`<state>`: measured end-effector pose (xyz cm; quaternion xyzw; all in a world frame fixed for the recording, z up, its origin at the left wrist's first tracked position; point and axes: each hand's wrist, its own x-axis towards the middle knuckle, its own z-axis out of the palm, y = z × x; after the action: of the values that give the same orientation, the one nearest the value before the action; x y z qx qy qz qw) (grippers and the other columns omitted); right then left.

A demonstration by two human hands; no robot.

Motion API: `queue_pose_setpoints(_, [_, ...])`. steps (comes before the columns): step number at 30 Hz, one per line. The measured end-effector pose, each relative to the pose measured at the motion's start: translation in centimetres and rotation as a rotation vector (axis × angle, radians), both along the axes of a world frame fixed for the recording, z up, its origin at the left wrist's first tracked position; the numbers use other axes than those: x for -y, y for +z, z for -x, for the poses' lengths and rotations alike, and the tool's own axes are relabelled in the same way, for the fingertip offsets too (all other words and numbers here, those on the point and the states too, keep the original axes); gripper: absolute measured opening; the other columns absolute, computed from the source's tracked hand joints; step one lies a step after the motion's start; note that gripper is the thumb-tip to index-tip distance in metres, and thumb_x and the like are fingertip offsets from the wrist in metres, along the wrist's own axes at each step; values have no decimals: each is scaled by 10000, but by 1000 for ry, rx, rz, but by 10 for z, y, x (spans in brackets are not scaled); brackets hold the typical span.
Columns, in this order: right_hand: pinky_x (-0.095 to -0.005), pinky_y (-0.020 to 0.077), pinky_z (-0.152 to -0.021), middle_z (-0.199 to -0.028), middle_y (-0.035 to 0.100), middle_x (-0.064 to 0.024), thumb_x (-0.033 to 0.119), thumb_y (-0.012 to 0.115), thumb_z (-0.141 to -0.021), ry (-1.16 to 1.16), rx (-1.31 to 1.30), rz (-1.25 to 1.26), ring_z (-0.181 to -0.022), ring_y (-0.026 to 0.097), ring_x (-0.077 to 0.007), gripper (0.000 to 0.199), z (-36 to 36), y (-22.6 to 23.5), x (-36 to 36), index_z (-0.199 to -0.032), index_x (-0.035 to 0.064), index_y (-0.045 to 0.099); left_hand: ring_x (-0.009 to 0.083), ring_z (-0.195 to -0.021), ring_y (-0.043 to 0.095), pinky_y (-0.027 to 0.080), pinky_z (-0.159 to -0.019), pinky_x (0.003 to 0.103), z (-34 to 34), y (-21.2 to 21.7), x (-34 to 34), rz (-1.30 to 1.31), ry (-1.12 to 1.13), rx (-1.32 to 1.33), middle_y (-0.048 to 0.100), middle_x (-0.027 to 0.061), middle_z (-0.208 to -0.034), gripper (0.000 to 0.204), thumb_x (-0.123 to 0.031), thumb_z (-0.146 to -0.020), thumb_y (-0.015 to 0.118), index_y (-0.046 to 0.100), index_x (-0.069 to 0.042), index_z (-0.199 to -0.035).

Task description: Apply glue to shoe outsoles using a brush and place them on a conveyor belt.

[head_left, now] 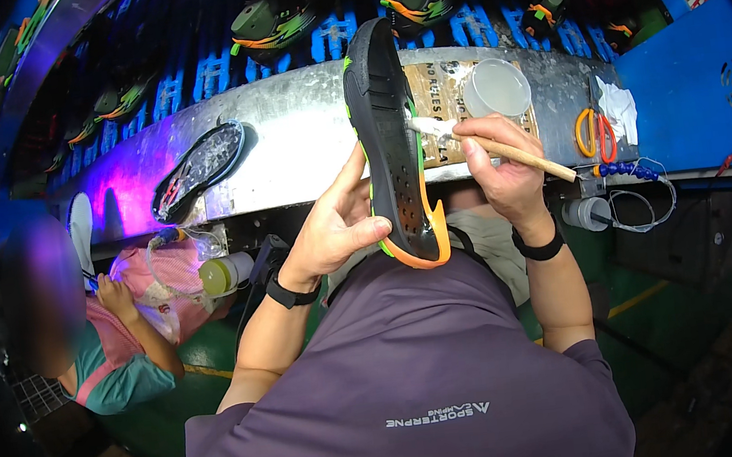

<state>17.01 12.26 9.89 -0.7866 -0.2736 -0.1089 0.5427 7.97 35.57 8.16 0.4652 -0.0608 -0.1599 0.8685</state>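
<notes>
My left hand grips a black shoe sole by its side, thumb on the inner face near the heel. The sole is held lengthwise, toe end away from me, with green trim along its edge and an orange heel piece. In my right hand is a brush with a wooden handle. Its whitish bristle end meets the sole's right edge, about midway along. Just beyond that hand, a round translucent bowl with pale contents rests on printed cardboard.
Another dark sole lies on the metal bench. Scissors and white paper or cloth sit at right. Behind, shoes stand on blue racks. At left, a co-worker's hand is near a white sole-shaped piece.
</notes>
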Motion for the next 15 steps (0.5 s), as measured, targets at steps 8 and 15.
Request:
queue_pose_setpoints(8, [-320, 514, -633, -792, 688, -113, -15, 681, -805, 0, 0, 17, -683, 658, -228, 99, 26, 0, 2, -901, -4, 702, 263, -1400, 436, 343, -1161, 382, -1, -3, -2, -10, 30, 3, 362, 185, -1570, 1024, -57, -856, 698, 19, -25, -1623])
queue_pose_setpoints(15, [-297, 493, -619, -799, 697, -96, -32, 664, -813, 67, -43, 52, -671, 631, -184, 85, 39, 8, 1, -884, -14, 706, 275, -1437, 386, 316, -1179, 389, -3, -9, -5, -12, 49, 35, 321, 198, -1591, 1027, -54, -869, 711, 10, -10, -1617])
